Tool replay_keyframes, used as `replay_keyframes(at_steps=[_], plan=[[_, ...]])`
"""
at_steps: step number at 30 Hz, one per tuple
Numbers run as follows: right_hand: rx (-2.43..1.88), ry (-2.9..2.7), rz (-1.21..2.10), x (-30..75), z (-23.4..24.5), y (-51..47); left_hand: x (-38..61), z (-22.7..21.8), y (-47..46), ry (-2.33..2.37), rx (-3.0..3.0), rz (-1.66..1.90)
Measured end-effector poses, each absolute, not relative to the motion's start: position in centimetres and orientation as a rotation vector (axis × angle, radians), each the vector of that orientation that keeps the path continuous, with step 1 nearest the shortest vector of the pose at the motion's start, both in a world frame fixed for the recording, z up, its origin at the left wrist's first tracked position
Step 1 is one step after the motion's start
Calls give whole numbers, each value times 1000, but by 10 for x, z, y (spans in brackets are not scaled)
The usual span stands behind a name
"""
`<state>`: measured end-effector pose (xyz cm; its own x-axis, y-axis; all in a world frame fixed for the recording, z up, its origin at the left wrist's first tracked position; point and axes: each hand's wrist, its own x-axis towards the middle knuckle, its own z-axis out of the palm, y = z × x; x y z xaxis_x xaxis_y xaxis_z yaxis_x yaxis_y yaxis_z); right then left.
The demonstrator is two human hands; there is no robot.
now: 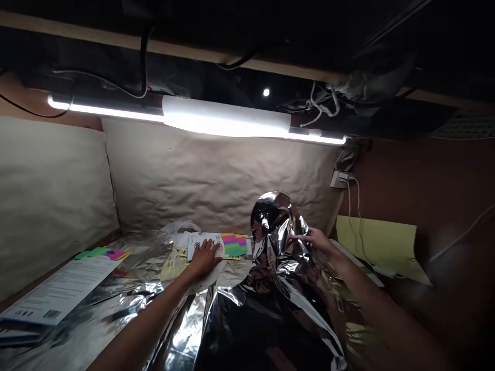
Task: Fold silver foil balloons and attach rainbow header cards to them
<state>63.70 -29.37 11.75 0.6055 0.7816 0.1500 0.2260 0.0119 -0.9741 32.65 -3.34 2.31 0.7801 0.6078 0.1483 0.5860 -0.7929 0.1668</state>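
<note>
My left hand [204,259] lies flat on a white printed card [201,243], pressing it down without gripping it. Colourful striped sticky notes [234,246] sit just beyond the card, and pale yellow paper scraps [170,268] lie under and beside it. My right hand [315,241] pinches the top of a large crumpled silver foil sheet [278,288], which rises in a tall folded mass. The foil hides the surface below it.
Silver foil [131,257] covers the work surface. A white printed package [58,291] with coloured notes [102,253] lies at left. Crinkled beige padding [216,180] forms the back wall, under a bright tube light [193,116]. A yellow sheet [371,247] and wall socket [339,179] are at right.
</note>
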Motion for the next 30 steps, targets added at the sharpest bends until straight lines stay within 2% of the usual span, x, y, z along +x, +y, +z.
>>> replay_keyframes(at_steps=[6, 9, 14, 18, 20, 25, 30], plan=[[-1771, -821, 511, 638, 42, -243, 282, 60, -76, 1017, 2709, 613], [-1911, -843, 454, 639, 24, -227, 226, 67, -135, 866, 2602, 585], [-2030, -967, 236, 624, 16, -215, 146, 45, -228, 591, 2511, 33], [-1899, -1357, 75, 561, 17, -218, 117, 30, -239, 665, 2564, -188], [-1787, -1636, 120, 515, 11, -225, 109, 30, -237, 644, 2609, -183], [-1697, -2238, 485, 439, -11, -244, 95, 14, -249, 569, 2776, -37], [-1751, -1950, 558, 427, 7, -224, 81, -30, -260, 538, 2906, 49]])
